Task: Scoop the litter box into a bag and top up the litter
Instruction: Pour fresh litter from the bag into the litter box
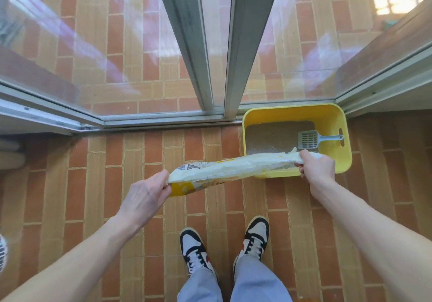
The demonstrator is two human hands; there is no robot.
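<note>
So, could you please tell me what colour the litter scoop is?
The litter scoop is light grey-blue, seen in the head view.

This is a home, at the threshold of a tiled balcony or porch. The floor of orange and tan rectangular ceramic tiles (149, 208) runs up to grey aluminium sliding glass doors (210, 44), whose track crosses the floor's far edge. A yellow plastic litter box (332, 124) holding grey litter and a grey slotted plastic scoop (311, 140) sits on the floor against that track, by the right-hand door frame.
</note>
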